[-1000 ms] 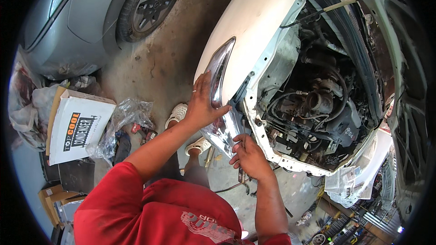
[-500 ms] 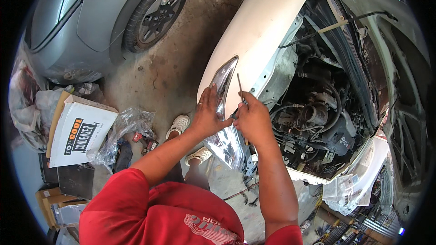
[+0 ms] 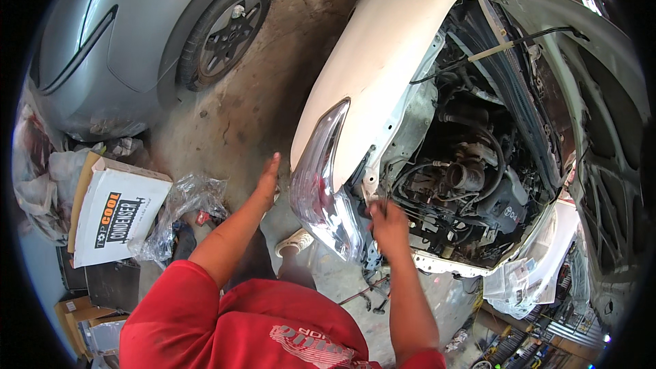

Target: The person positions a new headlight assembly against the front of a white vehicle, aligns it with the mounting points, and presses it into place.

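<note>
My left hand [image 3: 268,179] is held in the air to the left of the headlight [image 3: 318,178], fingers stretched out and touching nothing. The clear, chrome-backed headlight sits at the front corner of the white car's fender [image 3: 369,55]. My right hand [image 3: 389,229] is closed just right of the headlight, beside the front edge of the engine bay. From its top a thin dark shaft, like a screwdriver [image 3: 385,195], rises faintly; motion blurs it, and my fingers hide its handle.
The engine [image 3: 471,178] lies exposed under the raised hood [image 3: 601,96]. A grey car [image 3: 130,48] stands at the left. A white cardboard box [image 3: 123,212] and crumpled clear plastic [image 3: 195,201] lie on the floor. Tools [image 3: 526,342] are spread at the lower right.
My left hand has come off the headlight and moved left and down. My right hand, with the thin tool, has moved down and slightly right, away from the headlight's upper edge.
</note>
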The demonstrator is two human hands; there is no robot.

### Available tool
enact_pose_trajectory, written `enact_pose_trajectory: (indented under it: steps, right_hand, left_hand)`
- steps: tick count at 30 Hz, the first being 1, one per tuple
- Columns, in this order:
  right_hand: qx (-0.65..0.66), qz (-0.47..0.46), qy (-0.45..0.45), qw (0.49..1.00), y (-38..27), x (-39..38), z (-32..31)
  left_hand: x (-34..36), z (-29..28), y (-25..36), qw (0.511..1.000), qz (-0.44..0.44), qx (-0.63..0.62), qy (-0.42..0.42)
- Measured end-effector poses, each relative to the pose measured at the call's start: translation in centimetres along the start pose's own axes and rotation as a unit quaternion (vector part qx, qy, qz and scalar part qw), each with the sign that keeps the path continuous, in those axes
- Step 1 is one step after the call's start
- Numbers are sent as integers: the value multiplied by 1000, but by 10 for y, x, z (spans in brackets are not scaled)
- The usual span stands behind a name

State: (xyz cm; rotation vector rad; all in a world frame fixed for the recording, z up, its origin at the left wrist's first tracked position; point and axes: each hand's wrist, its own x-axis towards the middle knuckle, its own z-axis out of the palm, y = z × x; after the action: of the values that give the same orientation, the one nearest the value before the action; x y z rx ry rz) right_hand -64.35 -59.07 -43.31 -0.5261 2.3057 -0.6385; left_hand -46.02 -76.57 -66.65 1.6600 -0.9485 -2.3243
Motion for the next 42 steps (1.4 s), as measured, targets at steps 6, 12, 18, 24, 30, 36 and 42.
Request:
enact_pose_trajectory:
  steps: [6, 12, 18, 24, 30, 36, 42]
  right_hand:
    - [-34, 59, 129, 989, 169, -106, 44]
    - [-13, 56, 205, 977, 215, -127, 68]
    - [189, 202, 137, 951, 264, -128, 93]
    - [395, 190, 101, 893, 246, -113, 119]
    - [372, 231, 34, 899, 286, -135, 124]
    - [441, 294, 3, 848, 309, -219, 156]
    - [417, 300, -42, 857, 288, -270, 144]
  left_hand:
    - [21, 8, -59, 964, -168, -163, -126]
    - [19, 34, -56, 921, -161, -307, -176]
    - [7, 45, -53, 934, -79, -296, -182]
    - [18, 30, -64, 932, -81, -283, -209]
    - [10, 14, -110, 929, -102, -265, -237]
    - [-33, -17, -167, 902, -182, -302, -249]
    - [-73, -55, -198, 919, -188, -265, -222]
